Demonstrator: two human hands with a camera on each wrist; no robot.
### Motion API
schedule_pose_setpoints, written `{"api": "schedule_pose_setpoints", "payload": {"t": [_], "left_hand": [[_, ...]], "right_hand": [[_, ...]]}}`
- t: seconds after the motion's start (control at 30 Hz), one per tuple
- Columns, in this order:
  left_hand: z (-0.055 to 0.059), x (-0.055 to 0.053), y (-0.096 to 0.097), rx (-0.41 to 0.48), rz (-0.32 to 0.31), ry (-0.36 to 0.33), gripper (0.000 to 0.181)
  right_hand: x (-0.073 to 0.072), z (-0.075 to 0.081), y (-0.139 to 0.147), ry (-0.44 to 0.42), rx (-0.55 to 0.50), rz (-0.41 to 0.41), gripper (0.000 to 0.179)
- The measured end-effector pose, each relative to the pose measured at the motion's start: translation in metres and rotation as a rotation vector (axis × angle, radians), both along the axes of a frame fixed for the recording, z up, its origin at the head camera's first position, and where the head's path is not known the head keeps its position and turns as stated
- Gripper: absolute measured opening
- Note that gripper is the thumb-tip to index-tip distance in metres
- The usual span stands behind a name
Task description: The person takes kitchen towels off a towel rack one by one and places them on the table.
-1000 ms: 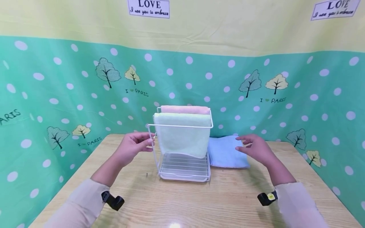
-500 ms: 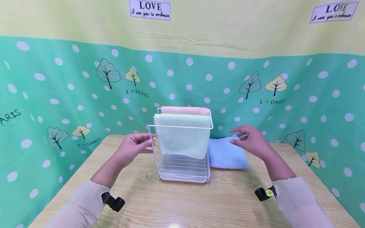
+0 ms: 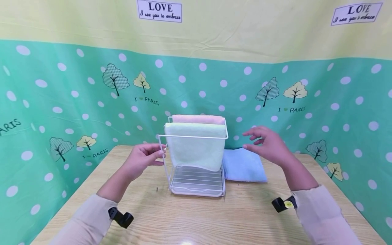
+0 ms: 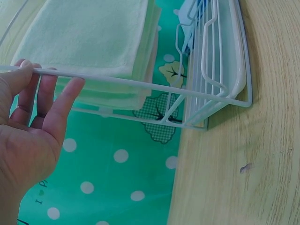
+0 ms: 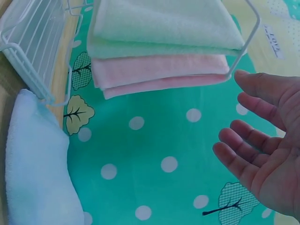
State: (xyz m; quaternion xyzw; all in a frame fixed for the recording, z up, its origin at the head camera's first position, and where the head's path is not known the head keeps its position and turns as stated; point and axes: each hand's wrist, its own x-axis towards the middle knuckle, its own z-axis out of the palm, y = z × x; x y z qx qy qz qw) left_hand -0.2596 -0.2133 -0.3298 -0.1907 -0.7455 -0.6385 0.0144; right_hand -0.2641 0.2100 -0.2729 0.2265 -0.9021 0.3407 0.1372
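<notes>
There are three towels (image 3: 195,148), one rack (image 3: 197,182) and two wrist cameras (image 3: 126,220).

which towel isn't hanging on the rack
The blue towel: it lies on the table beside the rack, while the green towel and pink towel hang on the rack.

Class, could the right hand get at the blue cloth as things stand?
Probably yes: the right hand holds nothing, and the blue cloth lies beside the white rack with nothing seen covering it.
</notes>
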Motion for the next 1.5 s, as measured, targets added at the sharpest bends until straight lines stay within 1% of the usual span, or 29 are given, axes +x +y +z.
{"api": "schedule_pose_setpoints", "payload": {"t": [0.13, 0.27, 0.53, 0.7, 0.83, 1.03, 1.2, 1.5], "left_hand": [[0.0, -0.001, 0.0, -0.004, 0.002, -0.003, 0.042], [0.0, -0.001, 0.0, -0.001, -0.003, -0.003, 0.039], [0.0, -0.001, -0.001, 0.008, -0.008, -0.012, 0.034], [-0.001, -0.001, 0.0, 0.008, -0.006, -0.015, 0.035], [-0.001, -0.001, 0.0, 0.009, -0.003, -0.015, 0.031], [0.0, 0.0, -0.001, -0.004, 0.0, -0.017, 0.028], [0.0, 0.001, -0.002, -0.003, 0.004, -0.022, 0.029], [0.0, -0.001, 0.0, 0.014, -0.013, -0.024, 0.023]], "right_hand": [[0.001, 0.006, -0.003, 0.014, 0.001, 0.021, 0.037], [0.002, 0.012, -0.006, 0.009, -0.01, 0.036, 0.039], [0.005, 0.023, -0.015, -0.022, -0.075, 0.064, 0.04], [0.005, 0.03, -0.021, 0.016, -0.086, 0.091, 0.041], [0.006, 0.035, -0.027, 0.042, -0.095, 0.116, 0.042], [0.007, 0.042, -0.039, 0.048, -0.082, 0.114, 0.041], [0.004, 0.047, -0.05, 0.052, -0.072, 0.145, 0.041], [0.003, 0.052, -0.063, 0.048, -0.066, 0.188, 0.043]]}}
